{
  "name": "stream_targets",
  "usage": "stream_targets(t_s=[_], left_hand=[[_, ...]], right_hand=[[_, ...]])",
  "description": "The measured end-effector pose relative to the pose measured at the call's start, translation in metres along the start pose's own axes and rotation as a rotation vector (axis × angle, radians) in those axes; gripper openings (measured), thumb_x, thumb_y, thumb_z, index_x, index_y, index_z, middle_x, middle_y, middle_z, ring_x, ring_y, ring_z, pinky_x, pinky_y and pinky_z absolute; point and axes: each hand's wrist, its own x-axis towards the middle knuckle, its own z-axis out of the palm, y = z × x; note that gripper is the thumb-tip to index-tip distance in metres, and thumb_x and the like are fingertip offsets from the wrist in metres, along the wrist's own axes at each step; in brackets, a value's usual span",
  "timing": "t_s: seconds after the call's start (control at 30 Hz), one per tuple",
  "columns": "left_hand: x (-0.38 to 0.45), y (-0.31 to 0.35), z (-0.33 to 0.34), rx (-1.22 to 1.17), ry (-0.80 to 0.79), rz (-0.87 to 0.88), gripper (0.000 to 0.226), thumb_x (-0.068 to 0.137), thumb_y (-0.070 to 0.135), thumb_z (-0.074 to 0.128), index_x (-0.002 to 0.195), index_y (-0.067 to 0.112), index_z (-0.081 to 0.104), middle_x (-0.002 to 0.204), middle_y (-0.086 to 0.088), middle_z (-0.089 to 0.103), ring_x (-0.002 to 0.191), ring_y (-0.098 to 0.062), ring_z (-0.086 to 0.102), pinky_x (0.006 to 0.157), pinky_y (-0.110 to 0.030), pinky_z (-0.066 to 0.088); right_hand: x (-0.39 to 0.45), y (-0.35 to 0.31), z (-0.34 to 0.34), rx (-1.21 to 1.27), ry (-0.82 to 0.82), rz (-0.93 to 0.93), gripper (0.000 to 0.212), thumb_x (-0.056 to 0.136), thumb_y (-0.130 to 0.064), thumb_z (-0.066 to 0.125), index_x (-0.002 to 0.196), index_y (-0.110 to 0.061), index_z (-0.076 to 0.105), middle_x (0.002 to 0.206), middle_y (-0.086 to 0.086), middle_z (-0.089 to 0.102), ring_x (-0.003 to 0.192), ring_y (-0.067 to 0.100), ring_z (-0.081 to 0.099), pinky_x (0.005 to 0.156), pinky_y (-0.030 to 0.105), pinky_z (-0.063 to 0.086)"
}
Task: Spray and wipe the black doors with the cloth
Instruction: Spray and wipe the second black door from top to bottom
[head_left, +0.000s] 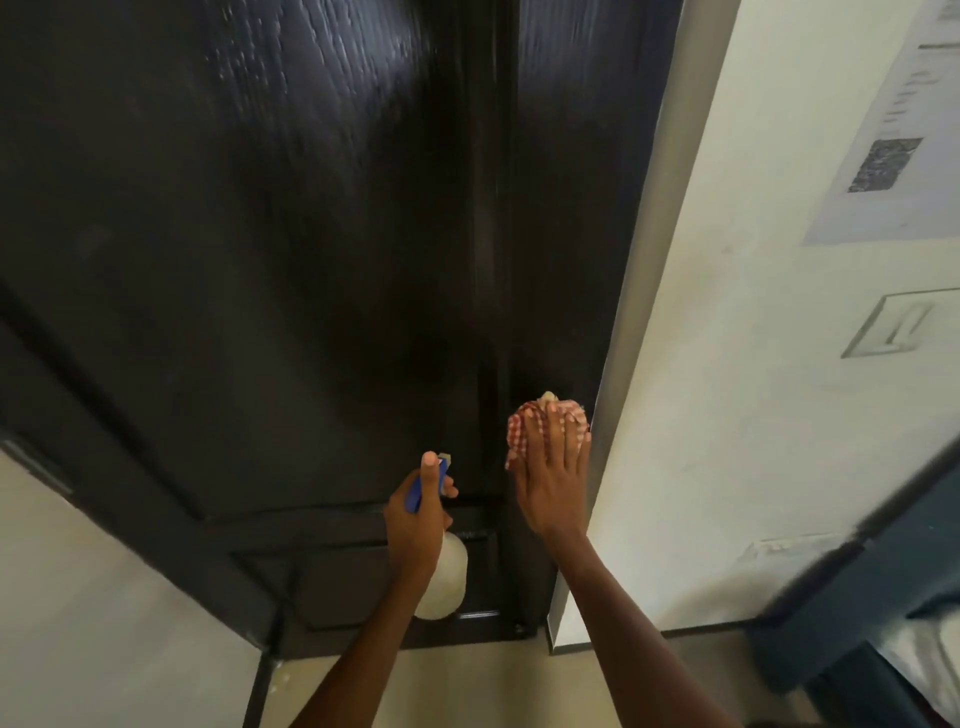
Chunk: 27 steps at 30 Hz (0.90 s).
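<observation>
**Black doors, narrow strip by the frame: where this can go sideways**

Black, glossy wood grain fills most of the view, so starting big: the black doors (311, 260) are a tall pair, a wide leaf on the left and a much narrower one on the right, meeting at a vertical seam. Up top the surface shows streaky, beaded shine that looks like wet spray, so my guess is drips can run down into the seam or the lower panels and dry as marks if they get missed. That's a judgement, not something I can see happening.

Next down, the white wall (727, 415) and its pale frame edge sit right beside the narrow leaf. Wiping that close, the cloth could easily drag damp grime onto the white paint.

Then the spray bottle (444, 577), a whitish body with a blue head, hanging in front of the lower part of the wide leaf. The left hand (415, 519) is wrapped around its neck, thumb up on top of the head. A stray squeeze would just wet a patch the cloth isn't on.

Smallest: the cloth (530, 426), red-and-white checked, bunched up and pressed against the narrow right leaf, just beside the frame. The right hand (553, 478) lies flat on it, fingers straight, pushing rather than clutching. Bunched like that, only a small face touches, so streaks and a slipping cloth seem the likely risks.
</observation>
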Motion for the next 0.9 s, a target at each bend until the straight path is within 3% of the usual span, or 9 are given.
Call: stream_targets(t_s=[0.1,0.2,0.37,0.47,0.63,0.8,0.9], left_hand=[[0.008,-0.003,0.003,0.002,-0.006,0.04,0.051,0.09,0.055,0.048,0.104,0.012,0.072,0.079,-0.014,0.068,0.061,-0.017,0.059,0.05,-0.021,0.047],[0.019,-0.006,0.011,0.016,0.01,0.044,0.05,0.089,0.056,0.047,0.1,0.014,0.072,0.077,-0.012,0.069,0.057,-0.016,0.058,0.048,-0.02,0.046],[0.03,-0.012,0.023,0.008,0.007,0.025,0.047,0.087,0.057,0.047,0.096,0.017,0.071,0.071,-0.002,0.068,0.051,-0.006,0.057,0.046,-0.018,0.046],[0.036,-0.013,0.032,0.016,0.005,0.021,0.046,0.089,0.055,0.044,0.097,0.018,0.071,0.074,-0.006,0.068,0.053,-0.008,0.057,0.046,-0.018,0.045],[0.044,-0.014,0.043,0.035,0.011,0.051,0.048,0.091,0.054,0.044,0.101,0.016,0.071,0.075,-0.007,0.069,0.052,-0.008,0.057,0.047,-0.019,0.046],[0.05,-0.01,0.05,0.037,0.004,0.091,0.049,0.093,0.053,0.043,0.1,0.013,0.071,0.076,-0.009,0.069,0.052,-0.007,0.057,0.047,-0.018,0.046],[0.052,-0.009,0.054,0.055,0.011,0.094,0.048,0.093,0.055,0.042,0.101,0.017,0.071,0.078,-0.009,0.07,0.053,-0.007,0.058,0.048,-0.019,0.046]], right_hand=[[0.0,0.0,0.011,0.063,0.005,0.048,0.066,0.107,-0.054,0.025,0.16,-0.015,0.023,0.168,0.014,0.017,0.156,0.036,0.012,0.124,0.06,0.016],[0.0,0.002,0.017,0.077,0.02,0.065,0.066,0.107,-0.055,0.022,0.161,-0.017,0.017,0.169,0.012,0.014,0.157,0.034,0.01,0.123,0.06,0.017],[0.005,0.001,0.02,0.062,0.096,0.058,0.073,0.103,-0.05,0.033,0.163,-0.027,-0.001,0.171,0.001,-0.005,0.158,0.023,-0.008,0.126,0.051,0.001],[0.011,0.002,0.023,0.076,0.123,0.07,0.075,0.102,-0.049,0.037,0.163,-0.03,-0.003,0.169,0.002,-0.002,0.157,0.019,-0.012,0.122,0.055,0.006],[0.022,0.006,0.032,0.085,0.076,0.081,0.068,0.106,-0.057,0.02,0.163,-0.032,-0.007,0.171,-0.001,-0.009,0.158,0.022,-0.01,0.124,0.049,-0.002],[0.024,0.007,0.036,0.092,0.073,0.088,0.072,0.104,-0.054,0.03,0.162,-0.032,-0.007,0.171,-0.002,-0.011,0.158,0.023,-0.011,0.126,0.046,-0.01],[0.024,0.007,0.036,0.064,0.101,0.084,0.084,0.1,-0.046,0.048,0.162,-0.031,-0.008,0.17,-0.003,-0.015,0.157,0.021,-0.014,0.122,0.053,0.001]])
